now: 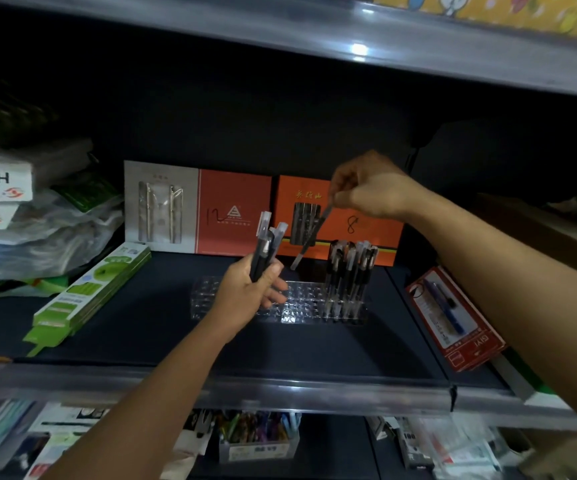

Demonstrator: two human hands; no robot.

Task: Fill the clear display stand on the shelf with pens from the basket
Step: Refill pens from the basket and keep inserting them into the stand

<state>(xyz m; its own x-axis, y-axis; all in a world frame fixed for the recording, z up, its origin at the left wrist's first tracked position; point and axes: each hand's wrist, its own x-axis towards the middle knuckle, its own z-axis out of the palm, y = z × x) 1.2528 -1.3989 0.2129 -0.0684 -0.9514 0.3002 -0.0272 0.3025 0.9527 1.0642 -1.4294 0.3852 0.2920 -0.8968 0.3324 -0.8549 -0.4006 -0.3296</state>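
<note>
On the dark shelf (141, 341), two hands work above a clear display stand (301, 303).

Left hand (249, 292) is closed around a bundle of pens (266, 251), caps up, just in front of the stand's empty left part. Right hand (366, 192) pinches the top of a single pen (311, 233), which slants down toward the stand. A cluster of pens (347, 271) stands upright at the stand's right end, before two orange boxes (366, 223).
</note>
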